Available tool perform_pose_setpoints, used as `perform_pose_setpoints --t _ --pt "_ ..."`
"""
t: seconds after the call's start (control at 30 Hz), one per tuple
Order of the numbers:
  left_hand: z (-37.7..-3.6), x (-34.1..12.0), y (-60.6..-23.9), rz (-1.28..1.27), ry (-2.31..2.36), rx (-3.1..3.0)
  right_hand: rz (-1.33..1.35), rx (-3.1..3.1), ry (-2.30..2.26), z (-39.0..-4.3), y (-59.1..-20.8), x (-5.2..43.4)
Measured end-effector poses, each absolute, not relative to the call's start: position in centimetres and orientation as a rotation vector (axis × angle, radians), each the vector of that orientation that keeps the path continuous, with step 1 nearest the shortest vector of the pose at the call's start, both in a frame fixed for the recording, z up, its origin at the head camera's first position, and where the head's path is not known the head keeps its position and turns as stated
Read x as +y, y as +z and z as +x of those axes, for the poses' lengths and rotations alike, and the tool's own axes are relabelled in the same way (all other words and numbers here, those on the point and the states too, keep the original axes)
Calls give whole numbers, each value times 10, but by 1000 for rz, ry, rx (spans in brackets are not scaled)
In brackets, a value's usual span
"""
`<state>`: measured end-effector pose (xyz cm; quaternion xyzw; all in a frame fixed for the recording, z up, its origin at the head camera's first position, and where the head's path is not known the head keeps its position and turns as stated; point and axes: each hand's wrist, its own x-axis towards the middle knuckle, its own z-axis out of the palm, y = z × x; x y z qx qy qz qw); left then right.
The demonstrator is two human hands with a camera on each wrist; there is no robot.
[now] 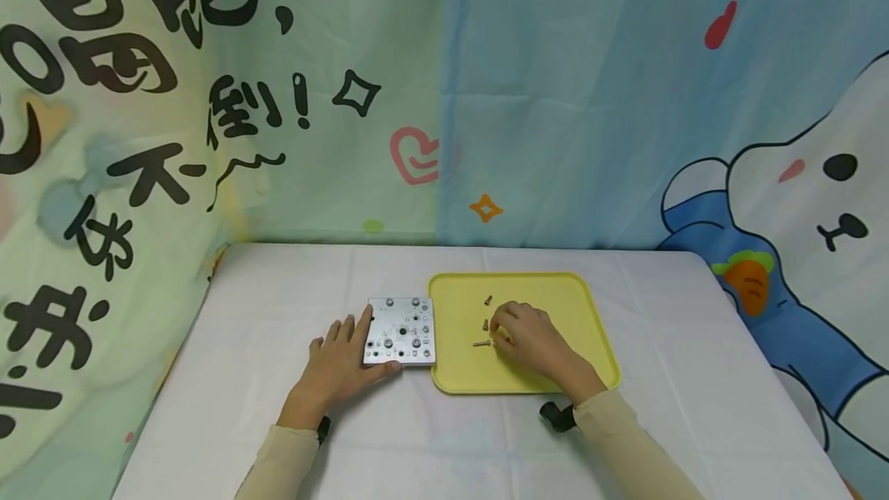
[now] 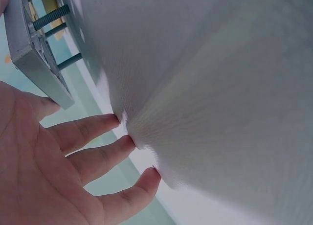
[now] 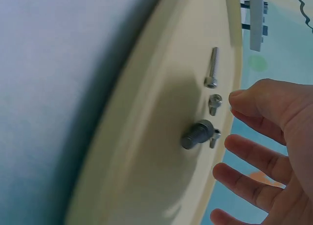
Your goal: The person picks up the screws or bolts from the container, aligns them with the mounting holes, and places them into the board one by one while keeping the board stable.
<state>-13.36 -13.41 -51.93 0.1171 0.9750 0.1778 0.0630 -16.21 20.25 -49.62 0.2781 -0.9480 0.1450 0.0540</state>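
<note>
A silver metal plate (image 1: 400, 332) with holes and several screws in it lies beside the tray's left edge. Bolt shanks show under it in the left wrist view. My left hand (image 1: 340, 365) touches the plate's left side and front edge with straight index finger and thumb; its other fingertips rest on the cloth (image 2: 210, 112). Over the yellow tray (image 1: 514, 382) my right hand (image 1: 531, 339) hovers, fingers loosely bent, thumb and index close together; nothing shows between them. Near its fingertips lie a long screw (image 3: 213, 68), short screws (image 3: 215, 102) and a thicker dark bolt (image 3: 196, 134).
The yellow tray has a low raised rim and sits on a table (image 1: 444, 438) with a white cloth. A printed curtain (image 1: 556, 99) hangs behind the table. Dark wrist devices (image 1: 558, 417) are worn near both sleeves.
</note>
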Motion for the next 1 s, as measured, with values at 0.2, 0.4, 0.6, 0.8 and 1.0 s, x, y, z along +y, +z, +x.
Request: perform_pose_setpoints --t 0.2,0.4,0.6,0.8,1.0 --pt "-134 -135 -520 345 542 2940 891 -2866 468 -161 -504 201" --pt "-135 -135 -521 349 534 2944 910 -2897 426 -163 -508 199" --pt "-134 -135 -520 352 530 2948 871 -2943 364 -164 -509 197" --pt "-134 -135 -520 344 537 2939 858 -2969 350 -163 -510 196" --pt "-134 -134 -521 343 541 2941 876 -2905 405 -163 -509 196"
